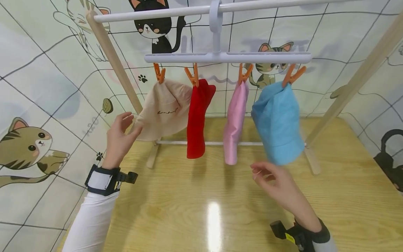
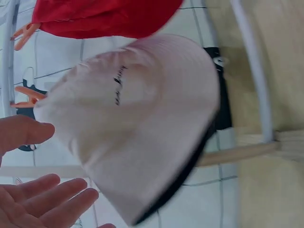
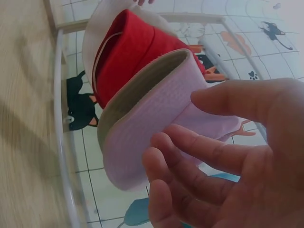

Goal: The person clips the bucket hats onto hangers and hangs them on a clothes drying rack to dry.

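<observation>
Four hats hang in a row from orange clothespins: a beige bucket hat with dark script, a red hat, a pink hat and a blue hat. At the beige hat's left edge is my left hand, thumb and fingers spread apart, with no fabric gripped between them in the left wrist view. Just under the blue hat's brim, my right hand hovers with loosely bent fingers and holds nothing. In the right wrist view its fingers overlap the pink hat.
A pale hanger bar carries the clothespins and hooks over a white rod. Slanted wooden posts support the rod at both sides. Beneath is a shiny wood-grain tabletop; a cat-patterned backdrop stands behind.
</observation>
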